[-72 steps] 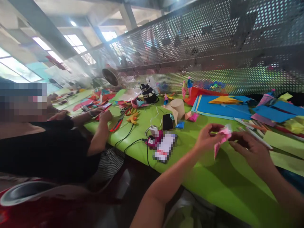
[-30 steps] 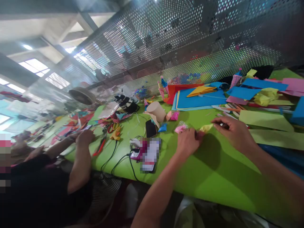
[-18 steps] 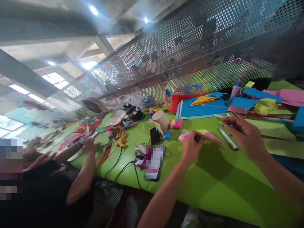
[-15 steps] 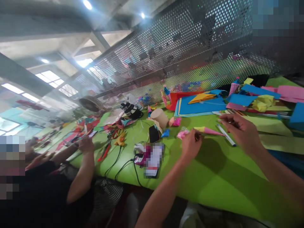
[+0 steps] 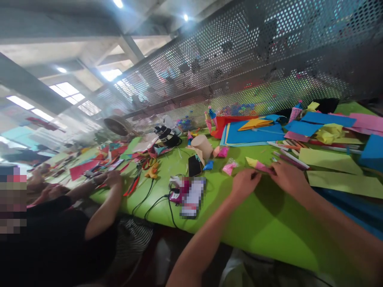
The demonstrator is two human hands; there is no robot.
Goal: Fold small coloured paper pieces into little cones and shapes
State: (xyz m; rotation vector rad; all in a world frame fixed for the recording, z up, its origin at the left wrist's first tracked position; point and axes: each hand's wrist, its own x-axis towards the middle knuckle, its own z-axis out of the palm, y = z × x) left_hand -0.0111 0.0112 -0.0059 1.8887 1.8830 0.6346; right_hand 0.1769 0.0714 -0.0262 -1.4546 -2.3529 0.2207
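A small rolled paper cone (image 5: 259, 164), pink with a yellow end, is between my two hands. My left hand (image 5: 245, 184) has its fingers closed on the cone's lower side. At the cone's pink end, my right hand (image 5: 287, 176) pinches with thumb and fingers; its fingertips are partly hidden. Several pens (image 5: 291, 159) lie just beyond my right hand. A pink clay lump in clear wrap (image 5: 229, 167) rests on the green table (image 5: 254, 235) beyond my left hand.
Blue paper sheets (image 5: 254, 133) lie at the back, yellow-green strips (image 5: 332, 161) at the right. A phone (image 5: 193, 198), cables, a black device (image 5: 195, 166) and a cardboard tube (image 5: 202, 145) are left of my hands. A co-worker (image 5: 60, 239) sits at the far left.
My right hand has come down and left from the pens to the cone's pink end. My left hand has moved slightly right and down. The blue-capped pen has shifted from its earlier spot.
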